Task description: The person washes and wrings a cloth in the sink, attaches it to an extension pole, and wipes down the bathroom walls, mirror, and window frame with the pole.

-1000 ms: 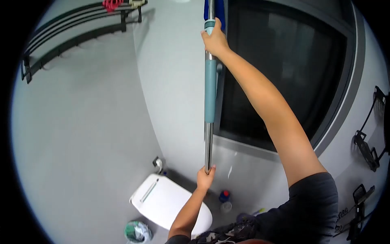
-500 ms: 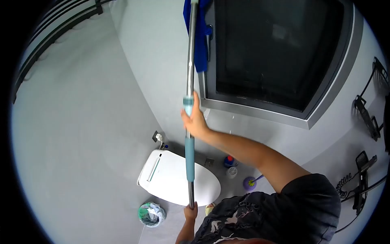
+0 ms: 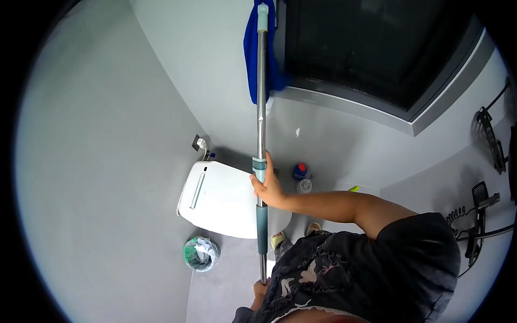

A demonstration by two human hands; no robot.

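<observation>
A long telescopic mop (image 3: 262, 97) stands nearly upright in the view, with a steel pole, pale green collar and teal grip. Its top end bears a blue cloth (image 3: 251, 54) that hangs against the wall beside the window. My right hand (image 3: 271, 188) is closed around the pole just below the collar, thumb and fingers on either side. Lower down, my left hand (image 3: 261, 290) grips the pole's bottom end near my body; part of it is hidden by my shirt.
A white toilet (image 3: 226, 194) is on the left, partly behind the pole. Near it stand a lined waste bin (image 3: 201, 254), a blue bottle with a red cap (image 3: 300, 171) and a white round container (image 3: 305, 186). The dark window (image 3: 371, 48) has a projecting sill; shower fittings (image 3: 479, 220) hang at right.
The mop and blue cloth have come down from beside the window towards its lower corner, both hands lowering with the pole. The view has tilted, and both slippers now show.
</observation>
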